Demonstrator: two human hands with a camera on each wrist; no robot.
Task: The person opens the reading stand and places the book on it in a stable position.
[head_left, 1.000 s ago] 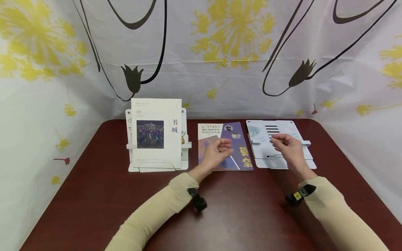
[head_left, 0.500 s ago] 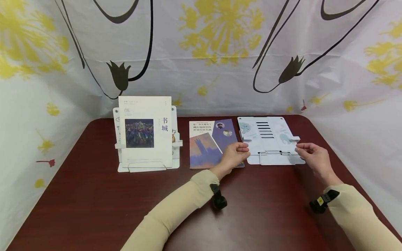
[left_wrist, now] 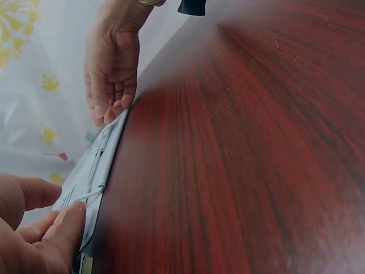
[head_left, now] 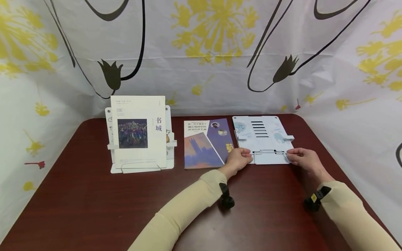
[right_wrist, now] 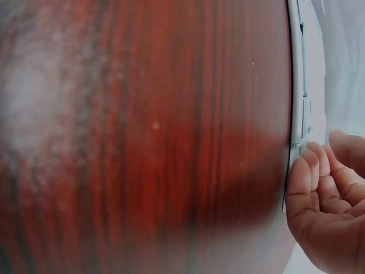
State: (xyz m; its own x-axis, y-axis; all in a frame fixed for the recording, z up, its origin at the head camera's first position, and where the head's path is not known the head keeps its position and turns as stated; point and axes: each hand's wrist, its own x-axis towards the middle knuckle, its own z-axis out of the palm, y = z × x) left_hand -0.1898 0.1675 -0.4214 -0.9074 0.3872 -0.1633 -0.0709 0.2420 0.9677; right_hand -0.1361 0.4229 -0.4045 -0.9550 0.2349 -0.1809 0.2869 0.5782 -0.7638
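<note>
The pale white flat stand with black slots and faint blue prints (head_left: 269, 143) lies down on the glossy dark red wooden table (head_left: 141, 202), right of centre in the head view. The person's left hand (head_left: 237, 160) is at its lower left corner, fingers loosely bent, thumb clear of them, fingertips by the thin white wire bracket (left_wrist: 91, 195). The right hand (head_left: 305, 160) mirrors that at the lower right corner: half curled, thumb apart. Neither shows a closed pinch tbh, and I can't tell how firmly they press.

Imo the trick here is keeping both hands level and working the two ends evenly, cos a one-sided tug would probably skew the bracket or slide the stand. Go light, that wire looks springy. Also watch the left wrist: the purple-and-orange paperback (head_left: 201, 153) sits just beside it mid-frame and could easily get nudged.
</note>
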